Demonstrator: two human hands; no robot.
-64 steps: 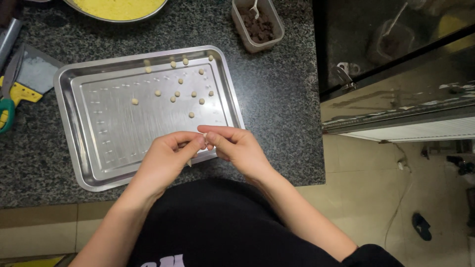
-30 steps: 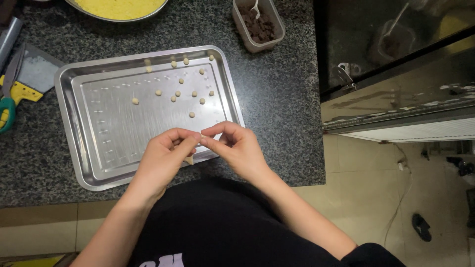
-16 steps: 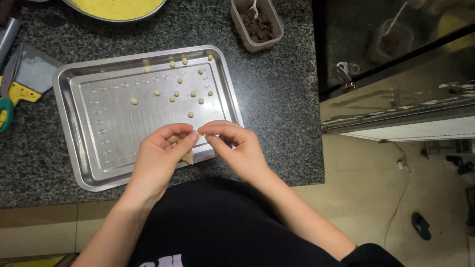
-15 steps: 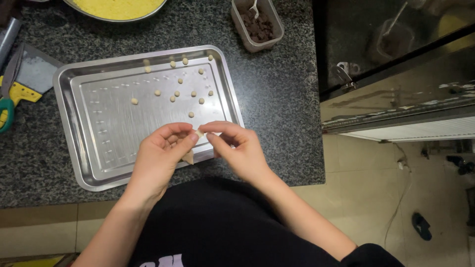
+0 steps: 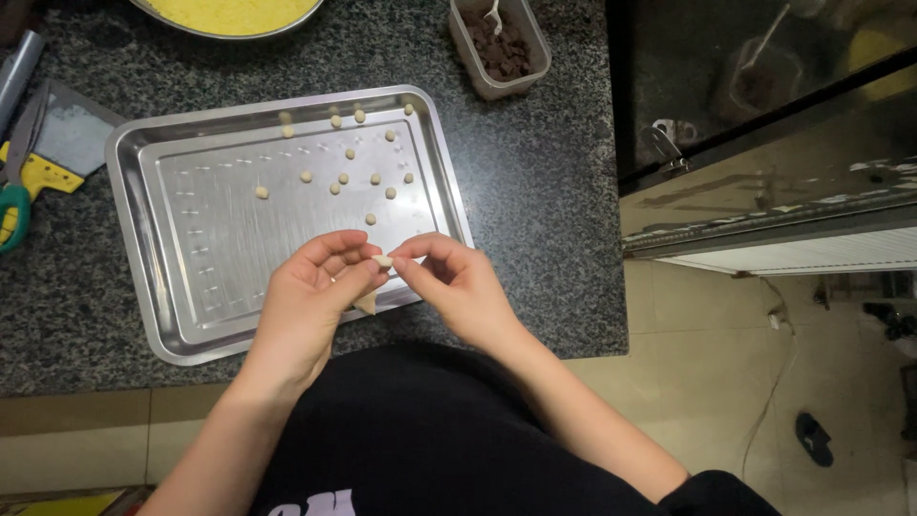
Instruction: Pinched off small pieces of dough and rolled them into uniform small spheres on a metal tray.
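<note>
My left hand point(image 5: 304, 308) and my right hand point(image 5: 457, 284) meet over the near right part of a steel baking tray point(image 5: 143, 229). Between the fingertips of both hands sits a small pale dough piece point(image 5: 383, 261). A larger wedge of the same dough point(image 5: 366, 304) hangs under my left hand's fingers. Several small dough balls point(image 5: 355, 178) lie scattered on the tray's far right part.
The tray rests on a dark speckled stone counter point(image 5: 535, 210). A plastic tub of brown pieces with a white spoon point(image 5: 499, 45) stands behind it. A bowl of yellow batter point(image 5: 229, 13) sits at the far edge. A scraper point(image 5: 43, 153) and scissors point(image 5: 13, 212) lie at the left.
My hands have stayed over the tray's near right corner, fingers working the dough; a small piece now shows pinched between the fingertips of both hands.
</note>
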